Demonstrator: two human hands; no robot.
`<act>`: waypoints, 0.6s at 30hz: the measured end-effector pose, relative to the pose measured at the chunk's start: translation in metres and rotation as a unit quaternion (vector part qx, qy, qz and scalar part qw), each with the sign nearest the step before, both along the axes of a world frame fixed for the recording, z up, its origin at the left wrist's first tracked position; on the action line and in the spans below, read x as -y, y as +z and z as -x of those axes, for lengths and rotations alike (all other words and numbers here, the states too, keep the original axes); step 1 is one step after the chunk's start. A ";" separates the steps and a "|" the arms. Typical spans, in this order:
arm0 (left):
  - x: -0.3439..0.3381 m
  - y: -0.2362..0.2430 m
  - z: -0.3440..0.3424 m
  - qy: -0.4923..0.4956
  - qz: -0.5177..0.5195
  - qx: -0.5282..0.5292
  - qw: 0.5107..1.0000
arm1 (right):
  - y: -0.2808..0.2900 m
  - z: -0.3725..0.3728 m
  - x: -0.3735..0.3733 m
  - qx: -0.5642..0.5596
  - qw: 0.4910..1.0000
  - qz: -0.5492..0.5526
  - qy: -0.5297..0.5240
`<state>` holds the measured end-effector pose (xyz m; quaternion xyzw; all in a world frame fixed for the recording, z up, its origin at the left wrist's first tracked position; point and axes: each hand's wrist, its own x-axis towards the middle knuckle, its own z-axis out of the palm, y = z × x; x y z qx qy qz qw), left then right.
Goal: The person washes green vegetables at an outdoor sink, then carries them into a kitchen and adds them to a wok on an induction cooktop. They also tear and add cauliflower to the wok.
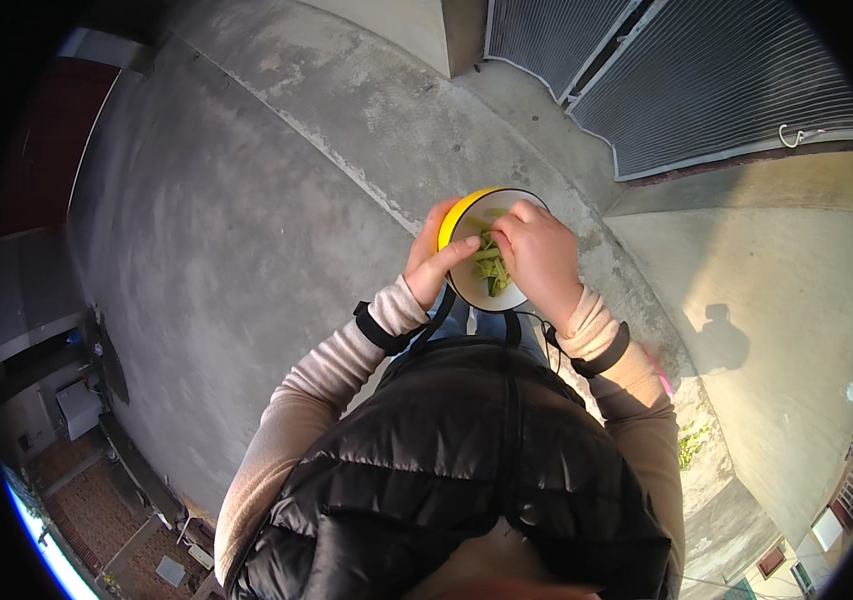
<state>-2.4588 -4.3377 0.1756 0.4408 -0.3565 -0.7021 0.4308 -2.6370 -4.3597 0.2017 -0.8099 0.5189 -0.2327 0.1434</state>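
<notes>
A round bowl (463,284), yellow outside and white inside with a dark rim, is held up in front of me, tilted so its inside shows. My left hand (435,254) grips its left side, the thumb hooked over the rim. Cut green vegetable pieces (492,268), pale and dark green, lie in the bottom. Reaching in over the right rim, my right hand (541,255) has its fingers bent together among the pieces at the bowl's upper part. What those fingertips pinch, if anything, is hidden behind the hand.
Grey concrete ground (237,220) spreads ahead and to the left. Ridged metal doors (717,85) stand at the upper right, beside a pale wall (777,300) bearing a shadow. Dark straps circle both my wrists, and a thin cable hangs by the right one.
</notes>
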 end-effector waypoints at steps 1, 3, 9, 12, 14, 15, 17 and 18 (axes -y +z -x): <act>0.014 0.002 -0.001 0.011 0.001 -0.003 1.000 | 0.008 0.000 0.014 0.045 0.999 -0.006 -0.005; 0.033 0.004 -0.008 0.029 -0.018 0.002 0.999 | 0.021 -0.001 0.039 0.086 0.996 -0.029 -0.013; 0.120 0.003 -0.044 0.051 0.009 -0.006 0.999 | 0.047 0.033 0.131 0.214 0.968 -0.123 -0.042; 0.169 0.004 -0.069 0.076 0.030 -0.023 0.996 | 0.044 0.066 0.170 0.204 0.954 -0.205 -0.084; 0.199 0.004 -0.082 0.104 0.029 -0.033 0.994 | 0.039 0.082 0.190 -0.065 0.985 -0.154 0.037; 0.214 0.006 -0.087 0.118 0.021 -0.043 0.992 | 0.038 0.087 0.201 -0.218 0.960 -0.162 0.072; 0.226 0.006 -0.097 0.124 0.004 -0.061 0.990 | 0.033 0.084 0.219 -0.193 0.919 -0.304 0.159; 0.233 0.004 -0.099 0.118 -0.003 -0.061 0.991 | 0.030 0.080 0.232 -0.185 0.883 -0.385 0.194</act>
